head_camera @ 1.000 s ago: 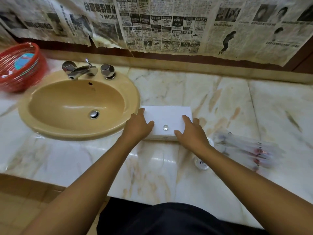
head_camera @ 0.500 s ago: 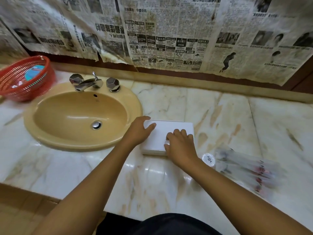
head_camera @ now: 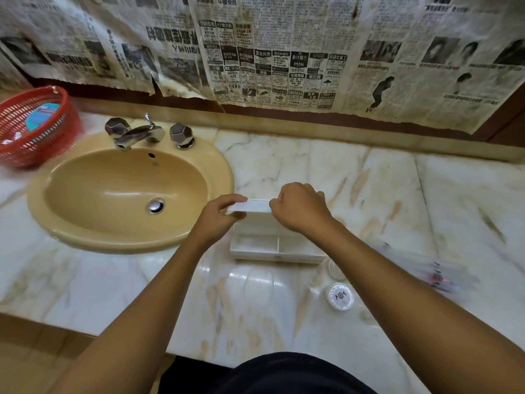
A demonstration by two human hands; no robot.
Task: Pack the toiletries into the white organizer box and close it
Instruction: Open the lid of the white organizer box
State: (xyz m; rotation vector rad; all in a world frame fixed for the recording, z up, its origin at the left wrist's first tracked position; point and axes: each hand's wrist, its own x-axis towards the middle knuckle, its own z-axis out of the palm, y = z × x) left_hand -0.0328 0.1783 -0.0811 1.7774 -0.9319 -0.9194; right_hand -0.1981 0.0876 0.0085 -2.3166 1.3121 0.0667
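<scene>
Left hand (head_camera: pixel 218 220) and right hand (head_camera: pixel 298 209) both grip the white lid (head_camera: pixel 257 206) above the organizer box (head_camera: pixel 272 248), whose 2 compartments show, on the bench (head_camera: pixel 369 180).

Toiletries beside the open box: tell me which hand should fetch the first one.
The right hand, probably. The round white container and the blurred clear packet lie on the counter to the right of the white organizer box. The left hand, on the sink side, could keep the lid up.
</scene>
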